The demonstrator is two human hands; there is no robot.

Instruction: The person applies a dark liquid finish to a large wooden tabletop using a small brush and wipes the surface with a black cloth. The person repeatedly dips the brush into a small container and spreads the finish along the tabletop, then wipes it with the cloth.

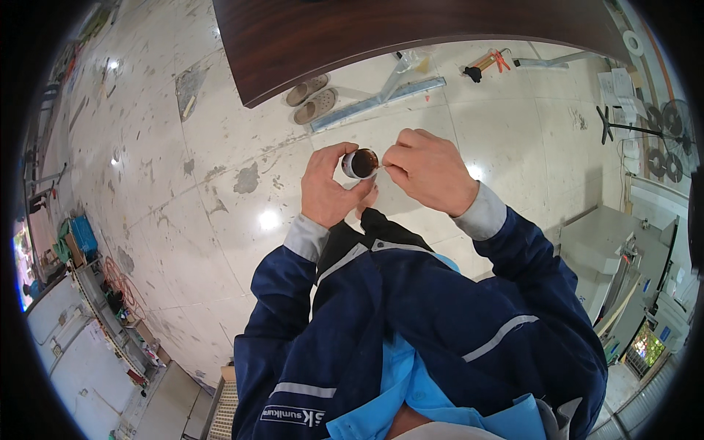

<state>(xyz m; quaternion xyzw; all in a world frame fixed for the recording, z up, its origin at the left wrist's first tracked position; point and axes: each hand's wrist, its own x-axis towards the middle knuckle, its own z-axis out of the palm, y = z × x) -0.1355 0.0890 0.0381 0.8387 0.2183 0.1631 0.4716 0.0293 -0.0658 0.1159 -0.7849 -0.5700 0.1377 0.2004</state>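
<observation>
A small round jar (359, 163) with a dark brown inside and a pale rim sits between the two hands, held up in front of the chest above the tiled floor (220, 183). The left hand (328, 187) is curled around it from the left and below, thumb and fingers closed on its side, so the open mouth tilts toward the right. The right hand (429, 170) is just beside the jar, its thumb and forefinger pinched together at the rim on something thin and pale (too small to tell what it is). Both wrists come out of grey cuffs on a dark blue jacket (411, 308) with pale stripes. Farther off, a dark wooden tabletop (411, 26) spans the top of the view, with a pair of slippers (312, 99) on the floor under its left end and a long pale bar (381, 103) lying to their right.
</observation>
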